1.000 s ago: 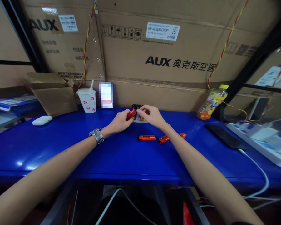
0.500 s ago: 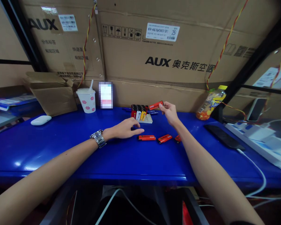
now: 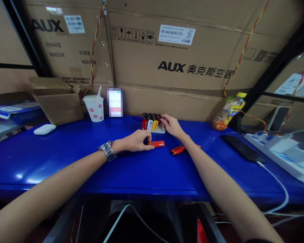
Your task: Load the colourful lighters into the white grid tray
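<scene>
Several lighters [image 3: 150, 124], with red, white and yellow ones in front, stand upright in a pale tray [image 3: 161, 129] at the back middle of the blue table. My right hand [image 3: 172, 125] is at the tray's right side, its fingers closed on a red lighter [image 3: 162, 118] that they partly hide. My left hand [image 3: 139, 140], a metal watch on its wrist, pinches the left end of an orange-red lighter [image 3: 158, 144] at the table top. Another orange-red lighter [image 3: 177, 150] lies to the right, and one more [image 3: 198, 146] shows partly behind my right forearm.
A paper cup [image 3: 94, 108] with a straw, a lit phone [image 3: 115, 103] and an open carton [image 3: 59, 104] stand at the back left. A white case [image 3: 45, 129] lies at left. On the right are a bottle [image 3: 228, 113], a dark phone [image 3: 240, 148] and a power strip [image 3: 281, 162].
My right hand has moved left and down to the tray with its lighter, which is now upright. My left hand has closed on the nearest lying lighter, which has shifted slightly.
</scene>
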